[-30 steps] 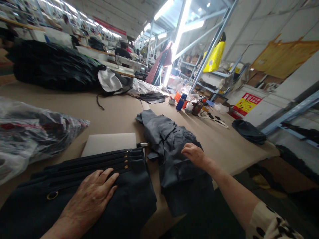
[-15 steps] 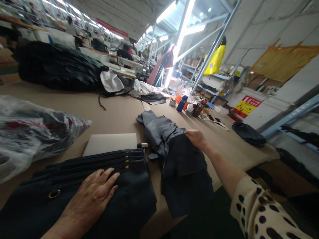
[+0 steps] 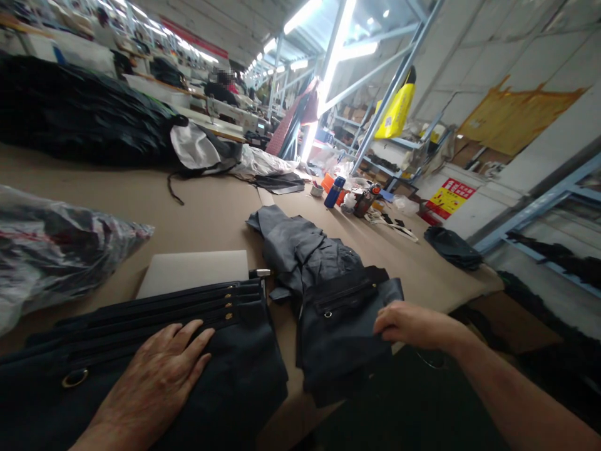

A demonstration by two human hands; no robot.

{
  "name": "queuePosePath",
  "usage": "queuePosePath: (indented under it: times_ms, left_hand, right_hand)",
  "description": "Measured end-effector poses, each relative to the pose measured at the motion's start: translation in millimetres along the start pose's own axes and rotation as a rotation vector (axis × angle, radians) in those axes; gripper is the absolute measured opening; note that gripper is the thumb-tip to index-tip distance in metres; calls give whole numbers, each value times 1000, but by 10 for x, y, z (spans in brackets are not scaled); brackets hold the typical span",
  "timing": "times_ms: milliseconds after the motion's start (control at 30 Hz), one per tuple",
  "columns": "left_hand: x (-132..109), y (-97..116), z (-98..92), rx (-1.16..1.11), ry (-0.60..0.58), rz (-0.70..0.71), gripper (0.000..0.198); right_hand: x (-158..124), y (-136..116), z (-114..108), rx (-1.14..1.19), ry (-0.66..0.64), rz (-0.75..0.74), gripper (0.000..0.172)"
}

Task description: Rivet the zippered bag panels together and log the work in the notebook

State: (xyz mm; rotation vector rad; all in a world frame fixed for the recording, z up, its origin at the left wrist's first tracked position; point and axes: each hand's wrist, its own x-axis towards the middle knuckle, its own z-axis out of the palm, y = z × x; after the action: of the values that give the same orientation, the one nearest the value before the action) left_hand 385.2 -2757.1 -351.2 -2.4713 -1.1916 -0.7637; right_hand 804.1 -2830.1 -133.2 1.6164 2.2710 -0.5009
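My left hand (image 3: 162, 369) lies flat, fingers spread, on a stack of dark fabric panels (image 3: 251, 357). Their upper edges are staggered, showing zippers, small gold-coloured zipper ends and a metal ring. To the right, my right hand (image 3: 408, 322) pinches the right edge of another dark panel (image 3: 345, 329). This panel carries a zipper and a small ring on its upper face. It rests over other dark pieces at the table's front edge, and crumpled grey fabric (image 3: 300, 244) lies just behind it.
Behind the left stack is a white board (image 3: 197, 270). A clear plastic bag (image 3: 61, 257) sits at the left, and a large dark fabric pile (image 3: 84, 119) beyond. Bottles, one a blue bottle (image 3: 333, 192), stand farther back on the brown table (image 3: 206, 210). Dark folded pieces (image 3: 451, 247) lie at right.
My right hand has moved nearer to me with the panel's edge, and the panel's zipper and ring now show. The left hand stays on its stack. The view has turned slightly right.
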Motion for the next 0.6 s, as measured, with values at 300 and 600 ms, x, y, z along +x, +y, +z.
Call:
queuePosePath:
  times_ms: [300,600]
  left_hand:
    - [-17,-26,36,-19,-27,7,42]
    - [-2,42,-61,-64,-118,-113,35]
  right_hand:
    - [606,601,526,210,337,247,25]
    - [988,683,552,21,385,237,11]
